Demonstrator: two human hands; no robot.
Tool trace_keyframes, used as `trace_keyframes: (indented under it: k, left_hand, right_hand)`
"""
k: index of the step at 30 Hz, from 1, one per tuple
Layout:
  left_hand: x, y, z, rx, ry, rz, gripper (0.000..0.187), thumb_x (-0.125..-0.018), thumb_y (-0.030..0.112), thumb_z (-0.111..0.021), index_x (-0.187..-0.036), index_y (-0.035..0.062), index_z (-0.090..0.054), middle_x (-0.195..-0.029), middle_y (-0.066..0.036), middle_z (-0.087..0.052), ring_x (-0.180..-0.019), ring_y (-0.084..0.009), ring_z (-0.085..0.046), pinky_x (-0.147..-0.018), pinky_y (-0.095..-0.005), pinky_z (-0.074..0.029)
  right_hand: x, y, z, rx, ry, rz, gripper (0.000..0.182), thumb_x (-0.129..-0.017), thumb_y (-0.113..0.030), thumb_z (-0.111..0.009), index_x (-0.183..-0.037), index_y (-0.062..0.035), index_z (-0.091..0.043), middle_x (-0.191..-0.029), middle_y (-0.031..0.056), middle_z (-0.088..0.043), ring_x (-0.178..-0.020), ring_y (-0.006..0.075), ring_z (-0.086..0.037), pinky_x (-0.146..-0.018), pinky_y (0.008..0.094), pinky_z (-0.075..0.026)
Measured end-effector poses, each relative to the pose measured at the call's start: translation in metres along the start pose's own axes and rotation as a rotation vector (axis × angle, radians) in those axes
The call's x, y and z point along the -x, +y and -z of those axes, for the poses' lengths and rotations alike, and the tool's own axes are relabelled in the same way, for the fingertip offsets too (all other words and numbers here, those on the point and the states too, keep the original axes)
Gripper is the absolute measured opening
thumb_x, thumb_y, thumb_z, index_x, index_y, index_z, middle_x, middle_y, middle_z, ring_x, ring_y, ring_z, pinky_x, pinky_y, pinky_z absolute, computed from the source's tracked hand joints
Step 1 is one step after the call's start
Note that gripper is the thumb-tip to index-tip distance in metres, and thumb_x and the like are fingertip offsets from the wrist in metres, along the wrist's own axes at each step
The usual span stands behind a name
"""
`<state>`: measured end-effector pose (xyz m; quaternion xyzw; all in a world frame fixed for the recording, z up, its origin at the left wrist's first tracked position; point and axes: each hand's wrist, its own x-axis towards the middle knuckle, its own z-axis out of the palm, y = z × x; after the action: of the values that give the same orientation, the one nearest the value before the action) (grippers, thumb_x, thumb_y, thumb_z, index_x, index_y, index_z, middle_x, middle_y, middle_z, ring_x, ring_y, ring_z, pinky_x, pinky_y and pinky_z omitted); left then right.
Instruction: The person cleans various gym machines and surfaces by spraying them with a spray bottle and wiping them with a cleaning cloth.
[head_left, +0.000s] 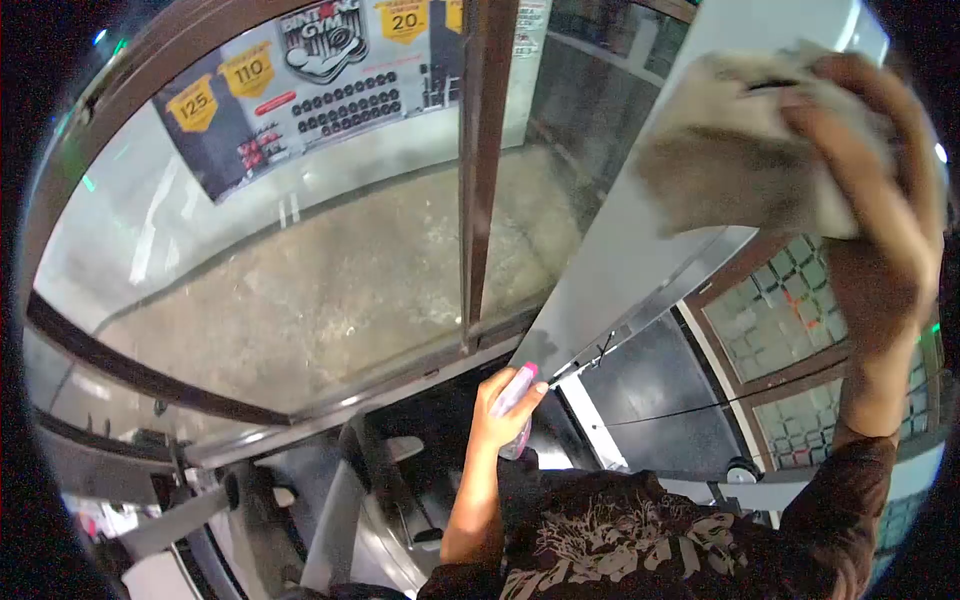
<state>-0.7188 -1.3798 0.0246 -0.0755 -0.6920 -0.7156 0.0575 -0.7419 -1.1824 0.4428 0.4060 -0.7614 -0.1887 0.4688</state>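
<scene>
My right hand (890, 190) is raised at the upper right, its fingers closed on a pale, greyish cloth (720, 170). Motion blurs the cloth a little, and it overlaps a long, smooth grey panel (600, 270) that slants up through the view. Lower down, near the middle, my left hand (490, 425) grips a slim, pale bottle (513, 392) with a pink top. The fingers are wrapped round it and cover part of its body. This hand is close to the lower end of the grey panel.
Brown-framed glass (300, 250) fills the left, with a gym poster (330, 90) behind it. Dark exercise equipment with grey arms (335, 520) stands at the lower left. A thin black cable (680, 409) crosses the lower right, near patterned glass panes (775, 310).
</scene>
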Motion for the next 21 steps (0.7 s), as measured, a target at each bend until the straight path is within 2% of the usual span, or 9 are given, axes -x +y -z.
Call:
trace_keyframes:
  k: [4,7,9,11,13,15,17,19,21]
  left_hand:
    - [0.009,0.003,0.006,0.038,0.098,-0.006,0.023,-0.085,0.017,-0.079,-0.081,0.0015,-0.062,-0.068,0.002,-0.053,-0.064,-0.0061,-0.047,-0.057,-0.0250,-0.040]
    - [0.012,0.015,0.027,0.049,0.151,0.034,0.022,-0.086,0.017,-0.079,-0.085,0.0019,-0.063,-0.070,0.003,-0.055,-0.066,-0.0054,-0.048,-0.058,-0.0241,-0.040]
    - [0.017,0.014,0.047,-0.015,0.194,0.071,0.022,-0.085,0.017,-0.079,-0.084,0.0023,-0.063,-0.070,0.003,-0.055,-0.066,-0.0052,-0.047,-0.058,-0.0237,-0.040]
    - [0.021,0.029,0.065,-0.041,0.236,0.107,0.022,-0.086,0.017,-0.078,-0.083,0.0025,-0.062,-0.069,0.004,-0.052,-0.066,-0.0052,-0.045,-0.058,-0.0238,-0.038]
    - [0.025,0.024,0.082,-0.078,0.266,0.120,0.022,-0.086,0.016,-0.077,-0.082,0.0024,-0.061,-0.068,0.004,-0.050,-0.065,-0.0054,-0.043,-0.057,-0.0239,-0.037]
    - [0.029,0.028,0.092,-0.090,0.299,0.120,0.021,-0.086,0.013,-0.076,-0.080,0.0026,-0.059,-0.068,0.003,-0.046,-0.065,-0.0058,-0.041,-0.056,-0.0245,-0.035]
    - [0.036,0.031,0.103,-0.166,0.284,0.144,0.023,-0.086,0.011,-0.076,-0.078,0.0031,-0.056,-0.068,0.003,-0.045,-0.065,-0.0059,-0.040,-0.057,-0.0249,-0.035]
    - [0.041,0.040,0.107,-0.157,0.313,0.173,0.024,-0.086,0.011,-0.075,-0.077,0.0031,-0.054,-0.067,0.002,-0.044,-0.065,-0.0061,-0.040,-0.057,-0.0253,-0.035]
    - [0.052,0.035,0.110,-0.152,0.320,0.195,0.026,-0.086,0.011,-0.075,-0.076,0.0030,-0.053,-0.068,0.001,-0.045,-0.065,-0.0064,-0.041,-0.057,-0.0257,-0.036]
  right_hand:
    - [-0.001,-0.045,-0.048,0.254,-0.250,-0.122,0.039,-0.072,-0.001,-0.064,-0.108,-0.0110,-0.070,-0.131,0.0048,-0.060,-0.130,0.0272,-0.051,-0.111,0.0465,-0.038]
    - [0.026,-0.077,-0.093,0.273,-0.283,-0.097,0.036,-0.079,-0.019,-0.060,-0.108,-0.0025,-0.072,-0.135,0.0139,-0.056,-0.127,0.0323,-0.049,-0.104,0.0479,-0.040]
    - [0.047,-0.106,-0.105,0.206,-0.503,0.061,0.040,-0.079,-0.020,-0.059,-0.111,0.0005,-0.069,-0.135,0.0189,-0.056,-0.124,0.0360,-0.051,-0.094,0.0432,-0.044]
    - [0.073,-0.137,-0.130,0.299,-0.592,0.251,0.044,-0.080,-0.023,-0.056,-0.114,0.0014,-0.070,-0.136,0.0190,-0.055,-0.114,0.0359,-0.052,-0.083,0.0395,-0.042]
    - [0.091,-0.167,-0.154,0.245,-0.670,0.312,0.039,-0.083,-0.024,-0.054,-0.107,0.0004,-0.074,-0.131,0.0193,-0.056,-0.111,0.0365,-0.050,-0.080,0.0426,-0.040]
    - [0.123,-0.213,-0.192,0.203,-0.715,0.303,0.036,-0.083,-0.023,-0.056,-0.106,-0.0024,-0.075,-0.128,0.0188,-0.056,-0.112,0.0361,-0.049,-0.081,0.0445,-0.040]
    - [0.179,-0.278,-0.247,0.035,-0.924,0.353,0.040,-0.085,-0.024,-0.055,-0.113,-0.0018,-0.074,-0.134,0.0203,-0.055,-0.113,0.0341,-0.049,-0.084,0.0424,-0.037]
    - [0.218,-0.337,-0.289,0.169,-0.888,0.429,0.038,-0.087,-0.024,-0.056,-0.114,-0.0051,-0.074,-0.128,0.0151,-0.059,-0.114,0.0340,-0.049,-0.090,0.0468,-0.035]
    - [0.254,-0.390,-0.334,0.051,-0.948,0.521,0.035,-0.089,-0.022,-0.056,-0.116,-0.0073,-0.074,-0.132,0.0128,-0.056,-0.117,0.0351,-0.047,-0.092,0.0488,-0.034]
